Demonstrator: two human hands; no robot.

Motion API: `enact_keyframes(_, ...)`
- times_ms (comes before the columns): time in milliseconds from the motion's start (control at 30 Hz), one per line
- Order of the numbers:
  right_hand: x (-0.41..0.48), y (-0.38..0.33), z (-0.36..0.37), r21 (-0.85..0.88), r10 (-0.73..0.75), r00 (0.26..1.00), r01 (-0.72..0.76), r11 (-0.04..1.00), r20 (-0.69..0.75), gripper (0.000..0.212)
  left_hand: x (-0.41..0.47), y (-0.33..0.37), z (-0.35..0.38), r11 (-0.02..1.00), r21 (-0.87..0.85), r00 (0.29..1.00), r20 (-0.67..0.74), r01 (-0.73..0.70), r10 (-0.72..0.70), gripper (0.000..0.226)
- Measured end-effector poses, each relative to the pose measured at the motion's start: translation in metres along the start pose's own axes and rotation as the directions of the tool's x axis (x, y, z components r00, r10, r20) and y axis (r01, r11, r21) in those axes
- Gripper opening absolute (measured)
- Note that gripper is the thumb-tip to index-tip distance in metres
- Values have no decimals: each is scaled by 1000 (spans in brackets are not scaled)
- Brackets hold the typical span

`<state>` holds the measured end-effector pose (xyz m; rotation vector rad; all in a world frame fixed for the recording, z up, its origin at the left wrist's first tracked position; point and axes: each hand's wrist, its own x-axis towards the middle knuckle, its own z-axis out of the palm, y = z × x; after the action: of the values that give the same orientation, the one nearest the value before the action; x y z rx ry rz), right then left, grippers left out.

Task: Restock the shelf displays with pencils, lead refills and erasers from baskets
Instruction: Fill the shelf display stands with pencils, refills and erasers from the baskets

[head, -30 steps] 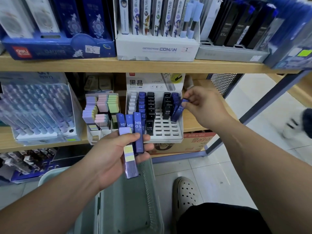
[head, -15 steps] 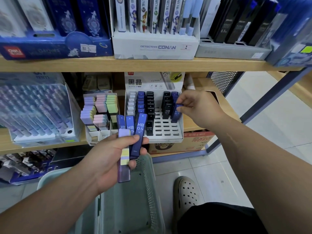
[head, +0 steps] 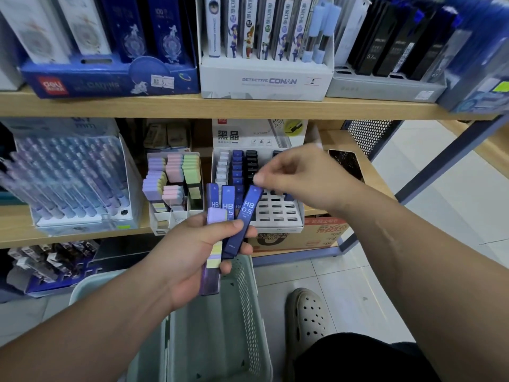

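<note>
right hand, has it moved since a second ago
Yes. The right hand has left the right columns of the refill display and moved left, its fingers now pinching the HB 0.5 refill in the left hand.

Right hand (head: pixel 297 176) is off the display rack (head: pixel 276 215). A second ago it was slotting a blue refill into the rack's right-hand column, and half a second ago it was pressing that refill down; the refill is now let go. The hand has swung left and back to the fan of lead refill cases (head: pixel 228 206) in the left hand (head: pixel 192 257). Its fingers (head: pixel 259 178) now pinch the top end of the rightmost HB 0.5 case (head: pixel 247 212). That case leans further right than before, splayed from its neighbours. The passer-by seen far right a second ago is gone.
</note>
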<state>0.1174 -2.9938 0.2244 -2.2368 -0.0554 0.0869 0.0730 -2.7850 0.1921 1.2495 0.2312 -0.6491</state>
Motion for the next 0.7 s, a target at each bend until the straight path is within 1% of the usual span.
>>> enact_keyframes(33,-2,-2,4,-1,9,996,-9,1000,87,17,0,0,1,1000,0,1000,16,-3,3,17)
enact_keyframes(67,-3,-1,7,7,14,991,-15,1000,136,13,-1,-1,2,1000,1,1000,26,-3,3,17)
enact_keyframes(167,-5,2,4,115,38,988,-56,992,151,6,-1,-2,2,1000,-12,1000,31,2,-1,21)
enact_keyframes(233,-5,4,-7,198,55,994,-72,978,90,3,-1,-2,2,1000,-16,1000,19,10,-10,25)
enact_keyframes(300,-7,11,-24,266,75,997,-65,962,-31,1,0,-1,0,999,-20,999,-6,33,-33,29)
enact_keyframes(367,-10,24,-40,274,88,987,-47,961,-138,1,1,-1,-2,998,-31,998,-38,52,-53,26)
enact_keyframes(433,-13,40,-46,177,104,972,-67,982,-210,3,2,-2,-4,997,-40,996,-65,65,-68,24)
enact_keyframes(500,-13,56,-42,11,100,962,-100,995,-255,4,2,-2,-3,997,-34,995,-73,73,-75,21)
enact_keyframes(567,-11,67,-36,-135,52,960,-92,986,-275,4,3,-3,-1,997,-9,995,-61,76,-77,17)
enact_keyframes(700,-6,67,-29,-318,-79,954,-17,948,-288,12,2,-4,4,998,19,998,-32,59,-58,19)
